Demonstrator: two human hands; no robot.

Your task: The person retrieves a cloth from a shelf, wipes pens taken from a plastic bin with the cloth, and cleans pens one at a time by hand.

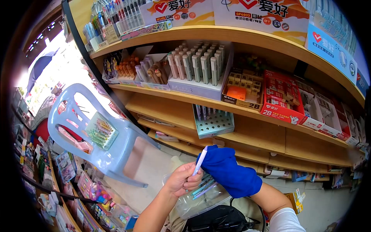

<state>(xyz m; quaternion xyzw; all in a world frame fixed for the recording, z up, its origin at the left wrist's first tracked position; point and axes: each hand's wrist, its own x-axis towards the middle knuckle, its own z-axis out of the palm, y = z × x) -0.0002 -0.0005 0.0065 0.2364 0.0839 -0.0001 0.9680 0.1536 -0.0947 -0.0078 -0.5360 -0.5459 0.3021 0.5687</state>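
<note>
Between the thumb and fingers of my left hand point(184, 179) is a pale lavender pen point(199, 161), tilted with its tip up. A blue cloth point(232, 174) touches or lies just behind the pen. My right hand is covered by this cloth and its fingers are hidden; only the right forearm point(272, 198) shows below. Under both hands, a clear plastic box point(184, 212) rests on my lap with several pastel pens point(205, 190) in it. Ahead on a low shelf, a pale green pen display box point(214, 130) has rows of holes, with a few pens at its back.
A blue plastic chair point(121, 145) at left carries a box of pens point(102, 130). The wooden shelf point(154, 96) ahead holds pen displays point(199, 63), eraser boxes point(282, 96) and cartons. A black bag point(216, 220) sits against me. Stationery racks stand lower left.
</note>
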